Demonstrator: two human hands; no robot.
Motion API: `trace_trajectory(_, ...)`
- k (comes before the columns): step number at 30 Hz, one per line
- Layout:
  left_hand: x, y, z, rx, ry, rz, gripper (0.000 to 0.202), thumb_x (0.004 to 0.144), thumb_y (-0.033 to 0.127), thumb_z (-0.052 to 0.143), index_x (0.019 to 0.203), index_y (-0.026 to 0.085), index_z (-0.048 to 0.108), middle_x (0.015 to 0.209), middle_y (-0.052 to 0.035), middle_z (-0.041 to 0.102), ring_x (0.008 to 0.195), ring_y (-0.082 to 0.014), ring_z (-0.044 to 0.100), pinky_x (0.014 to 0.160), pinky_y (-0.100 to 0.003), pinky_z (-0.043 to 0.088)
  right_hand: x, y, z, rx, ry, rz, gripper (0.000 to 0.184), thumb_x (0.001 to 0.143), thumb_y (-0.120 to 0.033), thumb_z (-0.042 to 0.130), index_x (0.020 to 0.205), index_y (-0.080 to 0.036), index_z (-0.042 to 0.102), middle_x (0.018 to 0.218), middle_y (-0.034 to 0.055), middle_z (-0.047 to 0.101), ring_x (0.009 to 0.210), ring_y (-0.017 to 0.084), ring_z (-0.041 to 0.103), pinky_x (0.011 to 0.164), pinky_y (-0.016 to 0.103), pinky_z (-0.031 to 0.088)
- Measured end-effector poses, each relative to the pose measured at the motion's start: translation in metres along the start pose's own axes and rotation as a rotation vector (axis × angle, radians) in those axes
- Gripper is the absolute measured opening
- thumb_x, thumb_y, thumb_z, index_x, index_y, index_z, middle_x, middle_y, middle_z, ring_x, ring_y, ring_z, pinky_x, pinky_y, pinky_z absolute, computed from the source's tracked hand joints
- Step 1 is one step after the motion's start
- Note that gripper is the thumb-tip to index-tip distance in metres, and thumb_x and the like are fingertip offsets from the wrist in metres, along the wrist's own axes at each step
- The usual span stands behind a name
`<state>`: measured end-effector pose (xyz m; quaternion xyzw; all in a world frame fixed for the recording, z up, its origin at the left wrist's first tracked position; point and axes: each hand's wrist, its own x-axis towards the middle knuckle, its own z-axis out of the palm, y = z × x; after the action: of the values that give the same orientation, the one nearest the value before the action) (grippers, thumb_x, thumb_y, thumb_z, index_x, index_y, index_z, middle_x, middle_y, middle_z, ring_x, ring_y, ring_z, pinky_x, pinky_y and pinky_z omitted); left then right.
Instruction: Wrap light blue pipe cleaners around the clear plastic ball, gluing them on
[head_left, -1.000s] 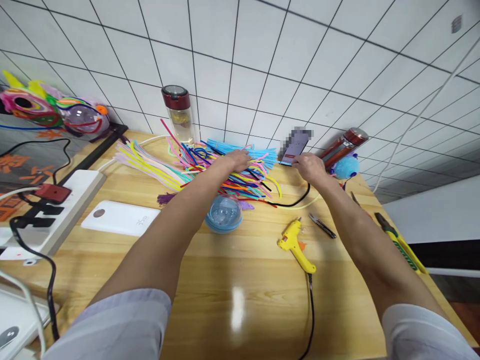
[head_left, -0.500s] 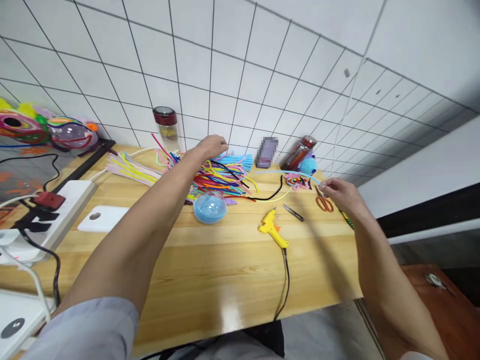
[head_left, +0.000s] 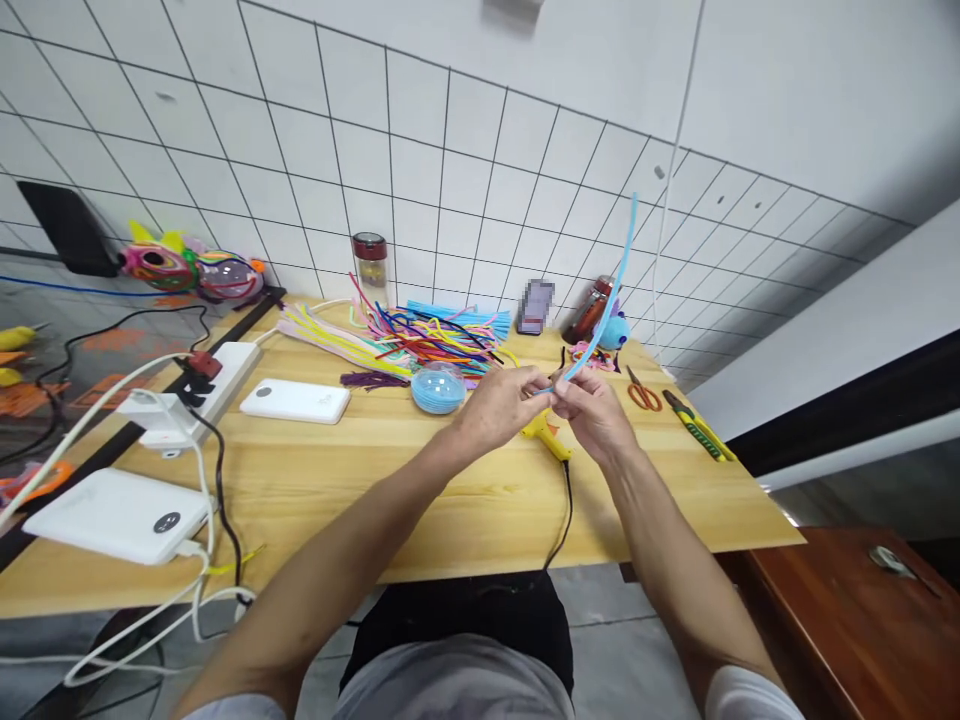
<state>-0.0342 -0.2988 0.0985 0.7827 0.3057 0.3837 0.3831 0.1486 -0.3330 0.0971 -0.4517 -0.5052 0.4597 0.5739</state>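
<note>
A light blue pipe cleaner (head_left: pixel 619 272) curves up and to the right from between my two hands. My right hand (head_left: pixel 598 415) pinches it near its lower end. My left hand (head_left: pixel 499 408) meets the right one there, its thumb and fingers closed on the same end. Just left of my left hand sits a clear plastic ball (head_left: pixel 439 388) with light blue coils round its lower part. Beneath the hands lies a yellow glue gun (head_left: pixel 553 440), partly covered by them. A heap of many-coloured pipe cleaners (head_left: pixel 442 335) spreads behind the ball.
Orange-handled scissors (head_left: pixel 645 394) and yellow-green pliers (head_left: pixel 701 430) lie at the right. A red flask (head_left: pixel 589 312), a phone (head_left: pixel 535 306) and a glass bottle (head_left: pixel 371 268) stand along the wall. White power banks (head_left: pixel 295 400) and a power strip (head_left: pixel 225 385) with cables occupy the left.
My left hand has come back from the heap, and my right hand has moved in from the right with the blue pipe cleaner. Both now meet over the glue gun. The view has shifted.
</note>
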Motion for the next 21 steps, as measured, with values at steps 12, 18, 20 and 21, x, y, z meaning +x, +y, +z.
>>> trace_trajectory(12, -0.031, -0.035, 0.001, -0.007, 0.003, -0.051, 0.029, 0.1, 0.032, 0.056, 0.093, 0.021, 0.083, 0.086, -0.0037, 0.082, 0.076, -0.0188, 0.073, 0.074, -0.028, 0.052, 0.01, 0.024, 0.0, -0.102, 0.007, -0.1, 0.05, 0.073, -0.071, 0.089, 0.082, -0.024, 0.076, 0.071, 0.0, 0.069, 0.062, 0.014, 0.062, 0.061, 0.029, 0.054)
trace_trajectory(18, -0.033, -0.062, 0.003, -0.299, -0.075, -0.265, 0.03, 0.094, 0.042, 0.063, 0.094, 0.019, 0.083, 0.097, -0.0068, 0.086, 0.076, -0.0197, 0.079, 0.073, -0.028, 0.058, 0.022, 0.028, 0.001, -0.22, -0.066, -0.102, 0.041, 0.074, -0.063, 0.091, 0.077, -0.022, 0.082, 0.075, 0.0031, 0.077, 0.062, 0.016, 0.066, 0.062, 0.03, 0.057)
trace_trajectory(20, -0.035, -0.07, 0.005, -0.378, -0.077, -0.312, 0.032, 0.092, 0.044, 0.065, 0.095, 0.019, 0.083, 0.1, -0.0086, 0.087, 0.075, -0.0194, 0.079, 0.071, -0.028, 0.058, 0.025, 0.033, 0.002, -0.249, -0.088, -0.102, 0.039, 0.076, -0.06, 0.09, 0.076, -0.022, 0.083, 0.074, 0.0036, 0.077, 0.062, 0.016, 0.067, 0.061, 0.03, 0.057)
trace_trajectory(21, -0.036, -0.074, 0.006, -0.411, -0.076, -0.338, 0.033, 0.092, 0.046, 0.066, 0.096, 0.018, 0.083, 0.1, -0.0092, 0.087, 0.074, -0.019, 0.079, 0.071, -0.028, 0.058, 0.026, 0.036, 0.002, -0.27, -0.096, -0.108, 0.038, 0.077, -0.06, 0.09, 0.076, -0.023, 0.084, 0.073, 0.0039, 0.077, 0.061, 0.016, 0.067, 0.06, 0.03, 0.057)
